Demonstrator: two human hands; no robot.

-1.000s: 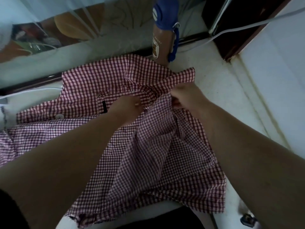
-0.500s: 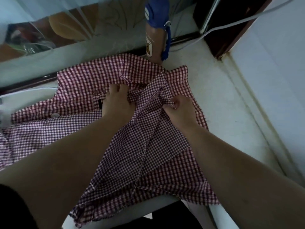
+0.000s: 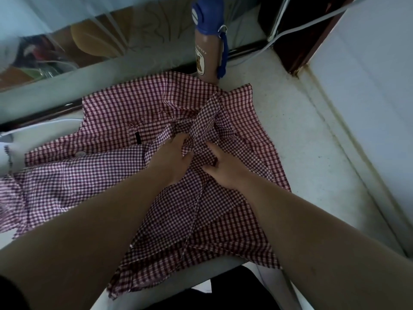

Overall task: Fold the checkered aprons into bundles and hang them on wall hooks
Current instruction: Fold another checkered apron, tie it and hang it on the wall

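Though dim, white table [image 3: 301,153] under apron [image 3: 107,166], beside wall [image 3: 368,86].

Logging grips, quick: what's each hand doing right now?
Left hand: open, fingers pressing flat on the apron.
Right hand: closed, pinching an apron fold.
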